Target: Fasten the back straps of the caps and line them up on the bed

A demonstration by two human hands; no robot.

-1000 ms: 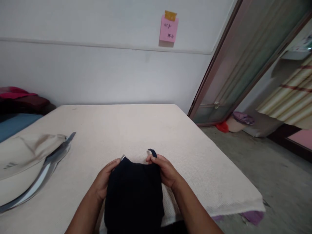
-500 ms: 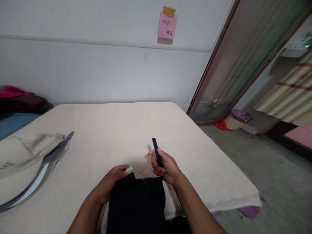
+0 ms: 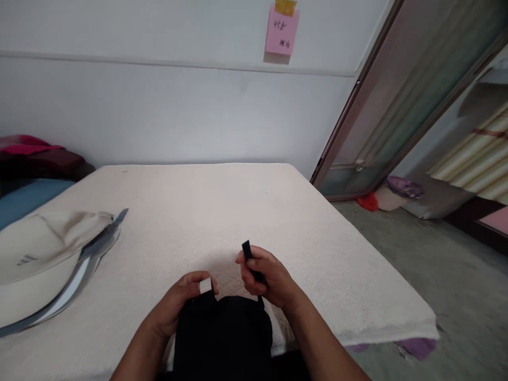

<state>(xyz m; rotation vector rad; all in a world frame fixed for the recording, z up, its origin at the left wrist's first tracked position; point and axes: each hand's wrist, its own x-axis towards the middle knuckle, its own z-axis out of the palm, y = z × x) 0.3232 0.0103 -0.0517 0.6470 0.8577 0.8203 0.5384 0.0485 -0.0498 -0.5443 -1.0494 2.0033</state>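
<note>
A black cloth piece (image 3: 224, 338) hangs at the near edge of the bed, low in the middle of the view. My left hand (image 3: 178, 301) is closed on its upper left corner, where a small white tab (image 3: 205, 286) shows by the thumb. Slightly higher, my right hand (image 3: 272, 275) is closed around a narrow dark strip (image 3: 247, 251), whose flat end sticks up past the fingers. Under this hand a thin black part reaches the cloth's upper right corner; whether it belongs to the strip is hidden by the fingers.
The bed (image 3: 198, 206) has a pale quilted cover and stands against a white wall. At left lie a beige cap (image 3: 47, 248) and folded coloured fabrics (image 3: 39, 159). A pink note (image 3: 281, 32) is taped up. Right are a sliding door (image 3: 357, 116) and a bin (image 3: 391, 196).
My right hand has turned, and the strip's tip is lower and tilts further left. The cloth's top edge sags more. The view has shifted slightly, so the surroundings sit farther right.
</note>
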